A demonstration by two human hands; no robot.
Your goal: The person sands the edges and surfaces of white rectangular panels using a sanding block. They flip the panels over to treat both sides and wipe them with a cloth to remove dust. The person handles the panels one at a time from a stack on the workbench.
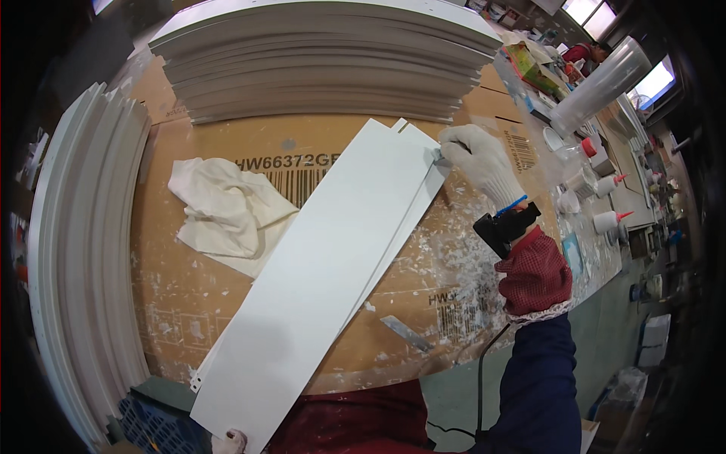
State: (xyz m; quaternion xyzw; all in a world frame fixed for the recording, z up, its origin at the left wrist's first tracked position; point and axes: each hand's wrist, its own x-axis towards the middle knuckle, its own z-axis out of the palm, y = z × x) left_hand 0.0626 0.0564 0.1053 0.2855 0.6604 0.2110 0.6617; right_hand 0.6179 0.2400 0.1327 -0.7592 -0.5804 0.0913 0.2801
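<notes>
Head view: long white sheet-metal panel (325, 280) lies diagonally on the cardboard-covered bench (423, 318), just right of the crumpled white rag (227, 216). Right hand (480, 163), gloved, grips a black corded tool (505, 225) at the panel's far corner. Left hand (229, 441) touches the near end; its grip cannot be told. Panel looks thin, stiff, light, sharp-edged; best held by its long edges.
</notes>
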